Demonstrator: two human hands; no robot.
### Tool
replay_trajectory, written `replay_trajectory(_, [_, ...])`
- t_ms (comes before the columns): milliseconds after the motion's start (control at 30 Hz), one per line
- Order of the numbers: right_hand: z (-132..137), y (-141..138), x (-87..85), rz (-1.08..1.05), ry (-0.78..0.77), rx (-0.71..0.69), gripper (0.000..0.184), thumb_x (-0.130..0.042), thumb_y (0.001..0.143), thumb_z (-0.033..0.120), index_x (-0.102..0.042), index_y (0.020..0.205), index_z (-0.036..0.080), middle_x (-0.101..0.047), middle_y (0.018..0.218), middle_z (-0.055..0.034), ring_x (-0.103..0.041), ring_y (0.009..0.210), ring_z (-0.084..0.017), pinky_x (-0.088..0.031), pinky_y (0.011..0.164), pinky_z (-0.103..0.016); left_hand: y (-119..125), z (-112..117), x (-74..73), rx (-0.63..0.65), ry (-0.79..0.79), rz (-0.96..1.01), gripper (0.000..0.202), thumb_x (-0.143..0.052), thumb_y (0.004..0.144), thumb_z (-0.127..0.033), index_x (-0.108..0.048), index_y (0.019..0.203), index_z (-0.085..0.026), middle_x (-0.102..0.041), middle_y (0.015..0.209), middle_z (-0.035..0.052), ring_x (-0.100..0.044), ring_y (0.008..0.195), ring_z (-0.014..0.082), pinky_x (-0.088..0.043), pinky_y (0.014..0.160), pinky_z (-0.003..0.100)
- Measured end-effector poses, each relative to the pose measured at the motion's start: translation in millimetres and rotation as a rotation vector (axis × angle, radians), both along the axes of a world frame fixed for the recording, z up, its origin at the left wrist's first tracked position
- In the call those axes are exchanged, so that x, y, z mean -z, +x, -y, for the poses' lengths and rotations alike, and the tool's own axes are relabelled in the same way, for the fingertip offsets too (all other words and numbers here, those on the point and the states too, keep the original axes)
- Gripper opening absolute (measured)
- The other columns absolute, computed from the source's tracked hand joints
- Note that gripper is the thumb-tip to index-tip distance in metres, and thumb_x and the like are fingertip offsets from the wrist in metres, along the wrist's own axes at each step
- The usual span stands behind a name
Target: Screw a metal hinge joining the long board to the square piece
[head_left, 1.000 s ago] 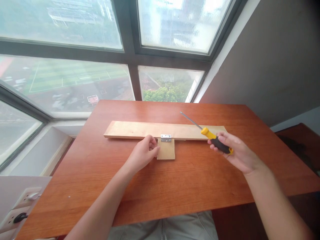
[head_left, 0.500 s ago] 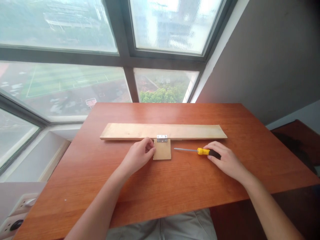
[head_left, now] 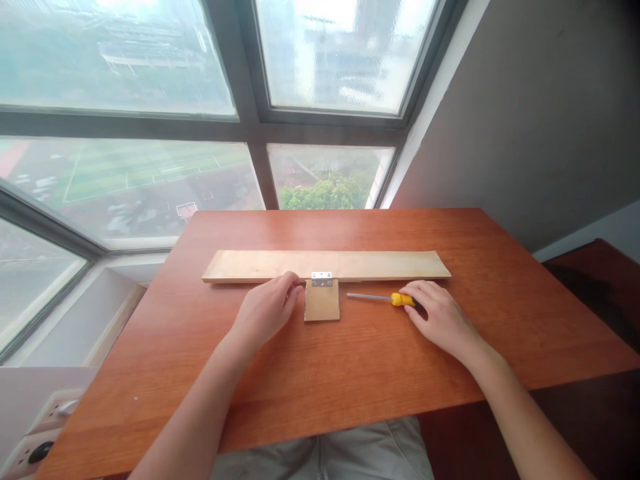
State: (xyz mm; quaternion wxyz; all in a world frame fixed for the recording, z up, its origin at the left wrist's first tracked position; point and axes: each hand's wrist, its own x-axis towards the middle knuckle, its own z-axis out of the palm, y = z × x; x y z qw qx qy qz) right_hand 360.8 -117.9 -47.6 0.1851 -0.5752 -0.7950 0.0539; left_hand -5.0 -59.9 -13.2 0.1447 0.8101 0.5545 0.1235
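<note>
A long pale wooden board [head_left: 370, 265] lies across the table. A small square wooden piece [head_left: 321, 305] sits against its near edge, and a silver hinge [head_left: 321, 279] spans the joint between them. Just left of the small piece is my left hand [head_left: 267, 308], thumb and fingertips drawn together; whatever they may hold is too small to make out. To the right lies a screwdriver [head_left: 395, 298] with a yellow and black handle, its metal shaft pointing left toward the small piece. My right hand [head_left: 443, 319] has its fingers curled round the handle, hiding most of the black part.
The reddish-brown wooden table [head_left: 320, 380] ends near my lap. Behind it rise windows with a grey frame [head_left: 255, 130]; a dark wall [head_left: 540, 127] slopes on the right. Power sockets [head_left: 40, 440] are at lower left.
My left hand has drawn slightly left, away from the small wooden piece. My right hand has slid forward along the screwdriver, covering more of its handle. The view has shifted a little.
</note>
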Motion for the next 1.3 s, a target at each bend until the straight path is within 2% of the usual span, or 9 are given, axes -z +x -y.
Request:
replay_trajectory(333, [-6.8,-4.4,1.7,0.04,0.02,-0.025,0.025,-0.054,0.09,0.014,-0.061,0.113,0.02,-0.067,0.113,-0.0082,-0.062,0.106,-0.026,-0.05,0.096,-0.045,-21.9,-3.8,-9.7,0.03,0.195,-0.148,0.019,-0.043,0.097,-0.023,-0.059,0.108,-0.023,-0.066,0.109,0.0059,-0.065,0.087,0.0215,-0.043,0.061,0.028])
replay_trajectory(467, [-11.9,-7.4,-0.2,0.054,0.044,-0.021,0.026,-0.054,0.09,0.013,-0.062,0.114,0.019,-0.067,0.114,-0.0085,-0.061,0.106,-0.026,-0.05,0.097,-0.045,-22.5,-2.1,0.4,0.163,0.368,-0.216,0.029,-0.047,0.094,-0.015,-0.058,0.12,-0.021,-0.061,0.123,0.0114,-0.061,0.108,0.0277,-0.051,0.076,0.035])
replay_trajectory(567, [-14.9,-11.8,-3.2,0.068,0.06,-0.017,0.027,-0.054,0.09,0.012,-0.063,0.114,0.02,-0.066,0.114,-0.0084,-0.06,0.107,-0.027,-0.049,0.097,-0.046,-15.3,0.5,7.0,0.316,0.426,-0.197,0.033,-0.05,0.091,-0.011,-0.06,0.121,-0.021,-0.061,0.125,0.0118,-0.059,0.112,0.0281,-0.051,0.089,0.04])
replay_trajectory(667, [-16.5,-17.1,-4.8,0.076,0.062,-0.021,0.028,-0.054,0.089,0.012,-0.063,0.114,0.021,-0.066,0.114,-0.0083,-0.061,0.106,-0.027,-0.05,0.096,-0.044,-9.1,1.9,10.9,0.466,0.459,-0.184,0.032,-0.049,0.091,-0.006,-0.063,0.116,-0.021,-0.063,0.128,0.0094,-0.059,0.115,0.0263,-0.05,0.093,0.039])
replay_trajectory(767, [-17.2,-20.5,-4.5,0.078,0.061,-0.011,0.029,-0.054,0.089,0.013,-0.063,0.115,0.021,-0.067,0.114,-0.0086,-0.061,0.106,-0.027,-0.05,0.096,-0.045,-8.7,1.5,13.2,0.529,0.482,-0.112,0.027,-0.049,0.094,-0.008,-0.065,0.111,-0.021,-0.067,0.126,0.0068,-0.06,0.115,0.0238,-0.049,0.093,0.037])
replay_trajectory(933, [-17.0,-18.1,-4.1,0.056,0.027,0.004,0.027,-0.053,0.091,0.017,-0.064,0.115,0.022,-0.069,0.112,-0.0081,-0.064,0.104,-0.028,-0.053,0.09,-0.046,-8.1,-1.0,9.9,0.444,0.426,0.15,0.023,-0.048,0.098,-0.019,-0.066,0.113,-0.023,-0.073,0.116,0.0064,-0.065,0.107,0.0203,-0.051,0.09,0.034])
replay_trajectory(1033, [-16.0,-11.1,-3.9,0.009,-0.02,-0.031,0.022,-0.054,0.093,0.021,-0.063,0.113,0.024,-0.07,0.114,-0.0061,-0.067,0.104,-0.025,-0.055,0.087,-0.04,-0.4,-5.8,1.3,0.298,0.289,0.265,0.024,-0.045,0.098,-0.022,-0.066,0.109,-0.021,-0.074,0.107,0.0075,-0.068,0.098,0.0199,-0.053,0.085,0.032])
replay_trajectory(1133, [-13.0,-1.5,-2.7,-0.05,-0.048,-0.055,0.021,-0.054,0.095,0.025,-0.063,0.114,0.026,-0.069,0.116,-0.0053,-0.068,0.104,-0.022,-0.056,0.088,-0.037,10.1,-16.3,-8.7,0.106,0.1,0.374,0.021,-0.047,0.096,-0.03,-0.064,0.106,-0.02,-0.073,0.089,0.0045,-0.067,0.078,0.017,-0.051,0.07,0.027])
replay_trajectory(1300, [-4.5,9.5,-0.1,-0.11,-0.063,-0.025,0.021,-0.053,0.097,0.03,-0.061,0.115,0.025,-0.069,0.116,-0.0079,-0.069,0.104,-0.024,-0.056,0.089,-0.039,21.9,-43.9,-11.3,-0.036,-0.029,0.462,0.024,-0.052,0.092,-0.042,-0.062,0.098,-0.021,-0.072,0.079,0.0012,-0.064,0.067,0.0164,-0.046,0.064,0.026])
